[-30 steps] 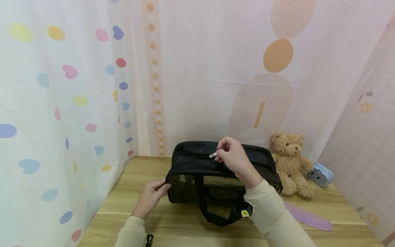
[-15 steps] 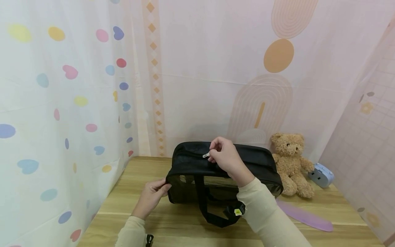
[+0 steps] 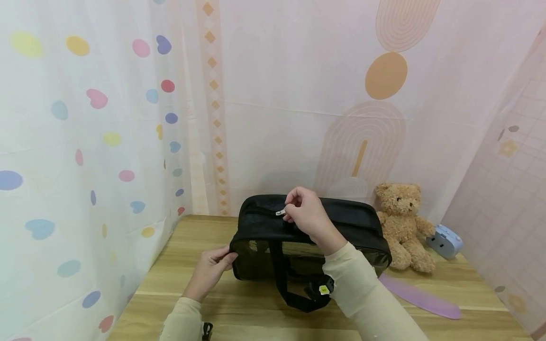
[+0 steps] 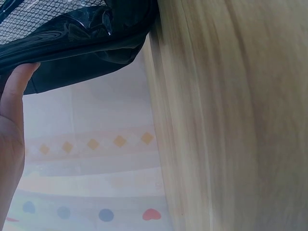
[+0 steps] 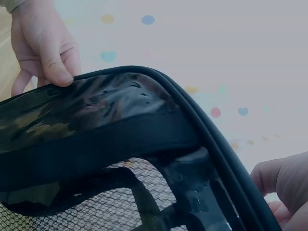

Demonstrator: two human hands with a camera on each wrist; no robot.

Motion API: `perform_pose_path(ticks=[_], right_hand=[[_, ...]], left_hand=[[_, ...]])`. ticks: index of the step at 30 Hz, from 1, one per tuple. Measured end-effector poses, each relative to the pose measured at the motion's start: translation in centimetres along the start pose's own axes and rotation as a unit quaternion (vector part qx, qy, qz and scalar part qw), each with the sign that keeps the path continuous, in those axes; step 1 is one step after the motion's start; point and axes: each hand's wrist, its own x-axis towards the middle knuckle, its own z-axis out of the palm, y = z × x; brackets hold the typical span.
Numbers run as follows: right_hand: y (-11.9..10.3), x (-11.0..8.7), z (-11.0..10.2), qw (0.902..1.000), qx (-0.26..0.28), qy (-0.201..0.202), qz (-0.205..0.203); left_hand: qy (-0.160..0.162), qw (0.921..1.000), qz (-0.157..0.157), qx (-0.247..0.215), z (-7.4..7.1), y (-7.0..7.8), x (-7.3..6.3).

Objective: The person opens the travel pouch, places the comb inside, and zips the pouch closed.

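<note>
A black bag (image 3: 260, 229) with a clear front panel and a mesh inner part stands on the wooden table. My right hand (image 3: 309, 215) pinches the silver zipper pull (image 3: 279, 212) on the bag's top, left of its middle. With thumb and fingers, my left hand (image 3: 208, 271) grips the bag's left front edge. The left wrist view shows the thumb (image 4: 17, 89) against the dark piping. In the right wrist view the left hand (image 5: 45, 53) holds that edge, and part of the right hand (image 5: 288, 185) shows at the right. A carry strap (image 3: 294, 300) hangs in front.
A brown teddy bear (image 3: 401, 227) sits right of the bag, beside a small light blue case-like object (image 3: 444, 241). A flat purple piece (image 3: 426, 298) lies on the table (image 3: 179, 279) near my right sleeve. Patterned curtains (image 3: 273, 94) enclose the back and sides.
My right hand has moved left along the bag's top, drawing the zipper pull with it. The left hand keeps its grip at the same edge.
</note>
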Motion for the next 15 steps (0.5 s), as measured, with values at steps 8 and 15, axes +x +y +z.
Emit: perform_pose_path(ticks=[8, 15], right_hand=[[-0.5, 0.4, 1.1, 0.9999, 0.004, -0.011, -0.003], [-0.7, 0.8, 1.9, 0.9997, 0.01, -0.021, 0.002]], left_hand=[[-0.008, 0.9999, -0.002, -0.014, 0.1, 0.0, 0.0], [-0.011, 0.9999, 0.001, -0.012, 0.0, -0.2, -0.1]])
